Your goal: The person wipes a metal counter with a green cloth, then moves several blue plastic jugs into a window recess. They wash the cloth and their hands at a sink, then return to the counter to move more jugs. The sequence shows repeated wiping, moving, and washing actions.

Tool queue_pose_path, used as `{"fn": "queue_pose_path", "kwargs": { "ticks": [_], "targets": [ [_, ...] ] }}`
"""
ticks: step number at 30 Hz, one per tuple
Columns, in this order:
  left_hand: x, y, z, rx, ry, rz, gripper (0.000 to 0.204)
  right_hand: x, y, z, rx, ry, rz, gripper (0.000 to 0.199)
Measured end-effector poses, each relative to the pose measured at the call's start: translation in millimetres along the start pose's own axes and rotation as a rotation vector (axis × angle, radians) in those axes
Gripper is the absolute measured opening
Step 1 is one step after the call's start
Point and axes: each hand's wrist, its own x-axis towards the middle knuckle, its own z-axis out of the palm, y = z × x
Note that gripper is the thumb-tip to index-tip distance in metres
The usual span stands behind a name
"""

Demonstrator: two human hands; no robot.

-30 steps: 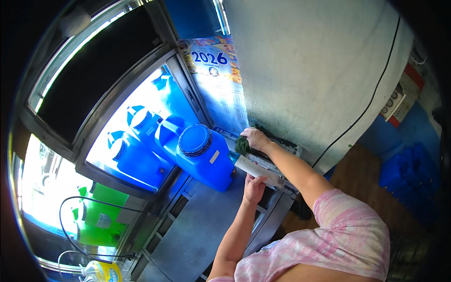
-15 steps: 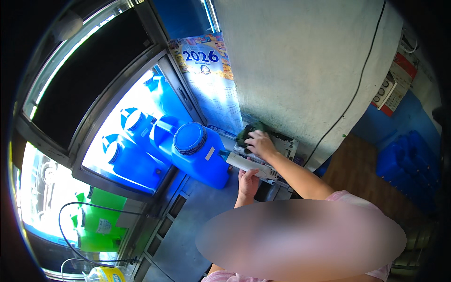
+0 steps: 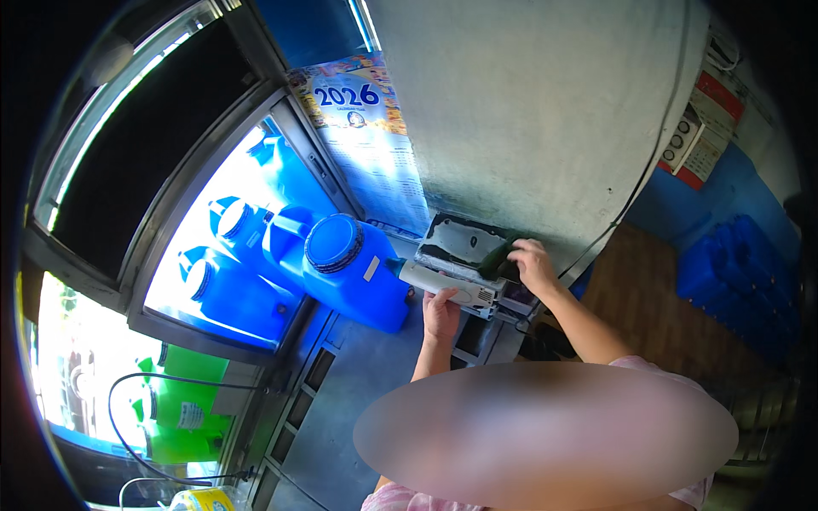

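Note:
My left hand (image 3: 440,315) is closed around a white elongated handheld device (image 3: 447,284) with vent slots at one end and a dark teal tip. That tip points toward a large blue jug (image 3: 362,277) with a round screw lid. In my right hand (image 3: 534,262), the fingers pinch a dark green cloth (image 3: 501,257). The cloth hangs at the right edge of a flat silver-and-black box (image 3: 463,242), whose grey top panel shows. The device is held in front of this box and hides part of its near side.
Several blue jugs (image 3: 239,289) stand behind the window frame (image 3: 145,289), with green jugs (image 3: 183,409) lower left. A wall calendar (image 3: 358,128) hangs behind the box. Below lies a grey metal counter (image 3: 341,400). Blue containers (image 3: 737,272) stand on the wooden floor (image 3: 626,298) at right.
My right hand has moved right with the cloth, from the box's back left to its right edge, uncovering the top panel. The view has shifted slightly. My left hand keeps its hold.

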Motion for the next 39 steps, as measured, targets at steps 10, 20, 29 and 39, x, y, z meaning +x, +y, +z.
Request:
{"fn": "queue_pose_path", "kwargs": {
  "ticks": [10, 20, 29, 39],
  "targets": [
    [6.1, 10.2, 8.4, 0.171, 0.001, -0.073, 0.04, 134.1, -32.0, 142.2, 0.017, -0.079, -0.202, 0.017],
    [33.8, 7.7, 51.0, 0.356, 0.2, -0.168, 0.057, 106.2, -33.2, -33.7, -0.006, -0.252, 0.197, 0.02],
    [115.0, -43.9, 93.2, 0.713, 0.611, -0.137, 0.062, 29.1, -93.0, -200.5, 0.607, -0.237, 0.085, 0.017],
    [140.3, -29.3, 60.9, 0.839, 0.338, -0.336, 0.07, -69.1, -98.2, -65.8, 0.373, -0.903, 0.077, 0.019]
  ]
}}
